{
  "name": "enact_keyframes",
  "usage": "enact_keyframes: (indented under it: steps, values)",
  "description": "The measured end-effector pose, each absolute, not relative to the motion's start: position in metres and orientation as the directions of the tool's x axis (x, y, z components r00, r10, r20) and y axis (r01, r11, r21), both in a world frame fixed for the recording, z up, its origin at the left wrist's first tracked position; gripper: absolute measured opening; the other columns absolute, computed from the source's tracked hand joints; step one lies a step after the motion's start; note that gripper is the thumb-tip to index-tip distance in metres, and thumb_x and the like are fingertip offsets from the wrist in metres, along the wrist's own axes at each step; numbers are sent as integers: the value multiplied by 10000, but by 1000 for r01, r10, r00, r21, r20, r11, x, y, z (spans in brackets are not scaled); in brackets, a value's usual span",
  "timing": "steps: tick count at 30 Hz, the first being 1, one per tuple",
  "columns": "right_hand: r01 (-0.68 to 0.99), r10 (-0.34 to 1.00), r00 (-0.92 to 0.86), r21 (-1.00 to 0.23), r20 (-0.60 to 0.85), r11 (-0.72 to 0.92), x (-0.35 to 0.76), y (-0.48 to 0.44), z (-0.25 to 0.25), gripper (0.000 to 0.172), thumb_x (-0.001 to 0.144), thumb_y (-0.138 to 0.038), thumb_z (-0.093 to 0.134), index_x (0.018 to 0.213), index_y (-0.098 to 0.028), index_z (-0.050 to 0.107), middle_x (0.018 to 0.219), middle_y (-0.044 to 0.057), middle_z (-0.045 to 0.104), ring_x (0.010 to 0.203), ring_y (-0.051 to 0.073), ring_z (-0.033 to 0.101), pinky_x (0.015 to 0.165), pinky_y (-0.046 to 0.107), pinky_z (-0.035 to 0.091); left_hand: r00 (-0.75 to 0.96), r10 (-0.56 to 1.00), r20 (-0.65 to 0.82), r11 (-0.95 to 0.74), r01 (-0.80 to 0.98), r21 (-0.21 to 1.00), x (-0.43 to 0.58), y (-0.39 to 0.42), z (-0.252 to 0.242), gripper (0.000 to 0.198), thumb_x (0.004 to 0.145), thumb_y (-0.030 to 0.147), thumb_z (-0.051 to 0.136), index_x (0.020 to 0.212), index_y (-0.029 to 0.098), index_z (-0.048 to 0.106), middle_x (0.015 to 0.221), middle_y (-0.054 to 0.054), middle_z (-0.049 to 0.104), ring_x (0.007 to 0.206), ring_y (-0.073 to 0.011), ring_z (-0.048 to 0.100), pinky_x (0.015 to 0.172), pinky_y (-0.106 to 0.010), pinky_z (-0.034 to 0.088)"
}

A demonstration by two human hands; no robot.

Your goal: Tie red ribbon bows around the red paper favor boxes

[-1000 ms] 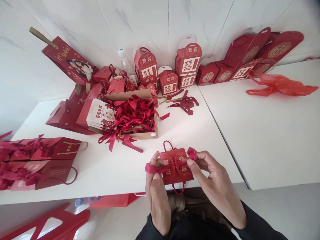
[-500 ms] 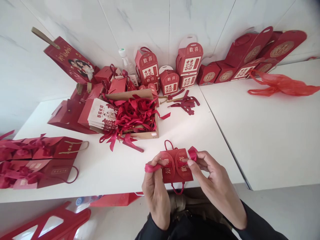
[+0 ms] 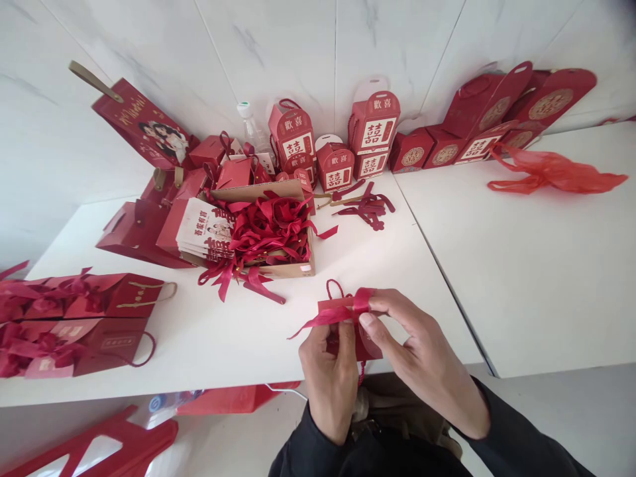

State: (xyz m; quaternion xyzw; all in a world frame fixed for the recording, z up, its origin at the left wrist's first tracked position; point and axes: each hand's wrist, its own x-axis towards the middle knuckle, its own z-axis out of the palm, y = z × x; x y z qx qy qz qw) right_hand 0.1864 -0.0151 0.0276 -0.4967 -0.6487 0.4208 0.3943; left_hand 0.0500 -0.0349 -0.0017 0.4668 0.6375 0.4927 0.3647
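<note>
At the near edge of the white table [image 3: 248, 331] I hold a small red gift box [image 3: 370, 344] with cord handles. My left hand [image 3: 328, 371] pinches the box's left side and a red ribbon [image 3: 330, 317] that crosses its top; one ribbon end trails out to the left. The fingers of my right hand [image 3: 422, 358] are closed on the ribbon's other end, a loop at the box's top right. Both hands hide most of the box front.
A cardboard tray [image 3: 278, 268] heaped with red ribbons sits mid-table beside flat red bags [image 3: 144, 228]. Finished red boxes [image 3: 373, 132] line the marble wall. Ribboned bags [image 3: 74, 318] lie at left. A red plastic bag [image 3: 551, 172] rests on the right table.
My hands have come together over the box. The ribbon, earlier held out at both sides, now lies across the box top, and the box front has become covered.
</note>
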Motion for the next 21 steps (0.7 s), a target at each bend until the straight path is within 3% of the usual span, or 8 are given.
enact_keyframes:
  steps: [3,6,10,14,21]
  values:
    - [289,933,-291,-910,212,297,181,-3,33,141,1097,-260,543,1086,-261,684,1165,34,600,1084,220,607,932,326,516,-293,956,-29,92,206,974,51,-31,4,269,991,341,553,791,200,665,669,16,629,597,-125,537,559,-221,440]
    - [294,916,-325,-895,236,335,176,5,35,166,1074,-207,556,1066,-256,713,1037,37,574,957,214,617,841,332,536,-280,958,-58,107,162,981,47,-30,7,312,989,355,534,724,202,597,623,19,570,579,-133,502,535,-230,430]
    - [262,876,-419,-892,238,367,173,10,38,210,1072,-170,537,1122,-243,728,1041,50,573,932,213,617,837,342,538,-154,984,-87,105,118,987,40,-34,8,191,1005,297,495,970,212,663,855,-22,688,769,-171,627,700,-262,519]
    - [270,789,-557,-842,258,466,176,17,43,239,1103,-192,503,1145,-209,738,1251,98,543,1178,256,551,1007,388,475,-35,994,-106,108,76,991,35,-37,8,228,1028,333,481,1073,201,661,952,-47,701,859,-192,655,768,-292,534]
    - [332,671,-696,-713,257,617,192,35,44,231,1103,-211,491,1229,-159,678,1263,128,581,1247,305,488,1079,473,417,-160,977,-143,160,100,982,26,-40,-4,390,991,523,540,817,199,671,755,-32,654,708,-184,590,670,-292,504]
